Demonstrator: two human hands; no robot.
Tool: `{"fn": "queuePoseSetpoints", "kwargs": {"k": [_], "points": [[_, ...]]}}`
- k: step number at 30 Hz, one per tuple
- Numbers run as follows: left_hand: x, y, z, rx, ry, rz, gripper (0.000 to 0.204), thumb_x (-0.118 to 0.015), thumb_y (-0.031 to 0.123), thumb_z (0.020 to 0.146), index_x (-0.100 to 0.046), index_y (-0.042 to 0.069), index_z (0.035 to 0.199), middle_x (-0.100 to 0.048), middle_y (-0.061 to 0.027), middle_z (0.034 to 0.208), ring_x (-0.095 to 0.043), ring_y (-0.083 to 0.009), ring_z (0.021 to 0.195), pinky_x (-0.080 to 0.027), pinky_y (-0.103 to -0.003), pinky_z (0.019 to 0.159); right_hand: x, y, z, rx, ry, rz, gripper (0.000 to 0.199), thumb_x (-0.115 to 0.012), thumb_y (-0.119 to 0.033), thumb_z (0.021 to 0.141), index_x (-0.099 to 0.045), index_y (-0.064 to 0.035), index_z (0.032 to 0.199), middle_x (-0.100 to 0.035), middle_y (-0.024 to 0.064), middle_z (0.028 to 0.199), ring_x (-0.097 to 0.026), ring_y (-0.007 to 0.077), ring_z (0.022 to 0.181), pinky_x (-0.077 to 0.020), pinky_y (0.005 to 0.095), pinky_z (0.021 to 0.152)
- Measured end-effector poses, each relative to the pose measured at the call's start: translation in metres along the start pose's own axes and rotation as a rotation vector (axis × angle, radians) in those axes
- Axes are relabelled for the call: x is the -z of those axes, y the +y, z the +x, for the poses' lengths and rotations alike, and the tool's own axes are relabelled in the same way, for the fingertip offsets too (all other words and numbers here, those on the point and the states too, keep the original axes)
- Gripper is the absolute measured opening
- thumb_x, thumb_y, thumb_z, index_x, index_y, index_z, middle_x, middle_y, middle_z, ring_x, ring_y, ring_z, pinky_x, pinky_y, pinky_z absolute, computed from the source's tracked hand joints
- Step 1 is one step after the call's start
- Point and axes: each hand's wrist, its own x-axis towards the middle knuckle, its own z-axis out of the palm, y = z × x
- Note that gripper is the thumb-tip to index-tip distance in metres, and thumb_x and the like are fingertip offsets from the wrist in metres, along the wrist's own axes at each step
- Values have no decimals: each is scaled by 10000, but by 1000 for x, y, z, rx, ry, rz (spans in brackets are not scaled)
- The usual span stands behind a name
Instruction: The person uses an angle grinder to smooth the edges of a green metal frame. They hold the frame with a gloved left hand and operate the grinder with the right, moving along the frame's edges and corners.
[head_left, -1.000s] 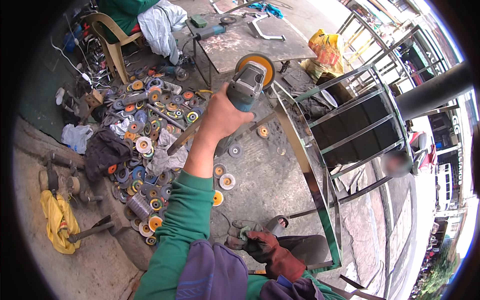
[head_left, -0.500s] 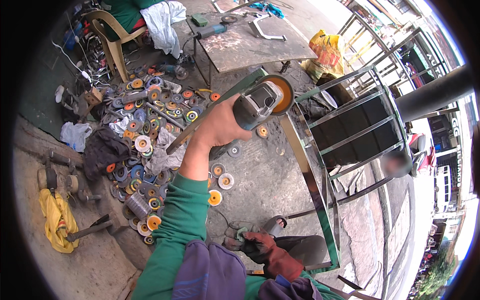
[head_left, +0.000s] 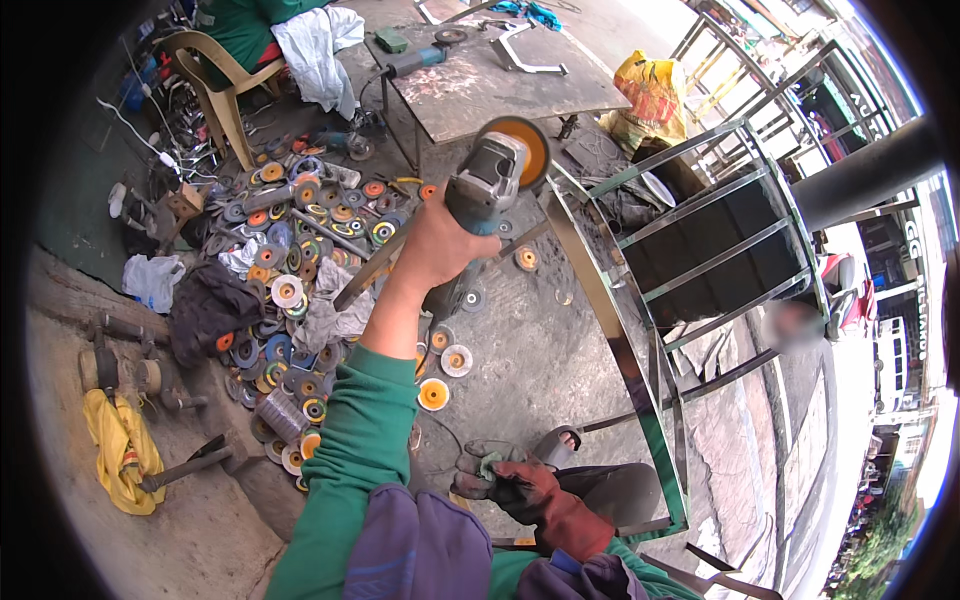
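My bare left hand [head_left: 440, 247] is wrapped round the body of an angle grinder [head_left: 480, 185], held out in front of me above the floor. An orange-brown disc [head_left: 524, 152] faces away at the grinder's head, and its cord trails down behind my wrist. Beside the grinder, a long metal frame [head_left: 600, 320] stands at an angle, partly green. My right hand [head_left: 535, 497], in a worn red glove with dark fingers, is low and close to my lap. Its fingers curl around a small greenish-grey bit that I cannot make out.
A heap of used grinding discs [head_left: 300, 250] covers the floor at left, with rags among them. Beyond it stands a metal-topped table [head_left: 510, 90] bearing another grinder [head_left: 415, 62]. A person sits in a plastic chair [head_left: 215, 90]. A barred metal frame [head_left: 710, 250] stands at right.
The grinder in my left hand has shifted left and up, and turned more upright, away from the long frame. My right glove's fingers have moved up slightly.
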Motion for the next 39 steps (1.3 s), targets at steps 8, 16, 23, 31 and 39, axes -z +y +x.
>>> {"fn": "queuePoseSetpoints", "kwargs": {"k": [8,16,23,31,39], "points": [[2,6,16,66,63,2,567,-866,158,665,-658,-19,1162,-763,-153,986,-738,-257,904,-579,-386,853,-7,0,-3,-25,126,-31,533,-705,-122,961,-535,14,1448,-645,214,1425,-630,426,1316,-445,602,1187],[3,25,-1,26,-150,25,676,-903,169,629,-644,-3,1230,-762,-198,1053,-742,-317,964,-565,-387,906,-8,1,-4,4,88,-57,596,-723,-111,951,-525,22,1497,-658,195,1422,-611,444,1347,-390,634,1225],[-11,37,-22,-31,-194,184,655,-880,190,661,-635,-16,1233,-747,-219,1038,-732,-391,981,-571,-405,914,-6,2,-2,10,-8,-72,581,-701,-83,963,-518,42,1499,-656,215,1423,-594,436,1371,-388,652,1225],[-9,26,-8,103,-26,-55,582,-862,121,657,-642,24,1187,-760,-169,1043,-749,-326,975,-575,-412,898,-12,2,-4,25,59,-101,548,-708,-96,950,-551,30,1460,-660,213,1413,-650,406,1281,-454,599,1178],[-13,20,-10,-169,-163,99,648,-875,189,650,-627,21,1225,-748,-241,1061,-726,-444,1013,-583,-449,902,-18,2,-2,16,88,-112,538,-666,-83,977,-525,47,1481,-623,230,1462,-607,443,1352,-435,597,1206]]}}
